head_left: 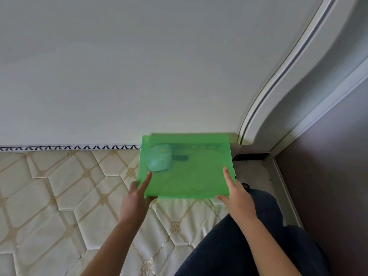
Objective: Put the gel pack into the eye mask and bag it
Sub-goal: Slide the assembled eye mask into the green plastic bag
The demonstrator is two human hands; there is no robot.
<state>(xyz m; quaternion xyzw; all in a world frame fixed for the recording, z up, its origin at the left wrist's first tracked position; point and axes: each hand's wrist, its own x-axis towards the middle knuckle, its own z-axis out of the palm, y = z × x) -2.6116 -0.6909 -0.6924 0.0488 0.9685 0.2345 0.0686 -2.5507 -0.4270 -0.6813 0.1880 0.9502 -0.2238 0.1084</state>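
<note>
Both bare forearms reach forward. The left hand grips the near left corner of the green bag, the right hand its near right corner, each index finger straight on top.

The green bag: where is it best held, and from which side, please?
Take the green bag by its two near corners, coming from the near edge, as the left hand and right hand do now. It is flat, wide and thin, so one grip would probably let it sag; the eye mask lies inside toward the far left, clear of those corners.
</note>
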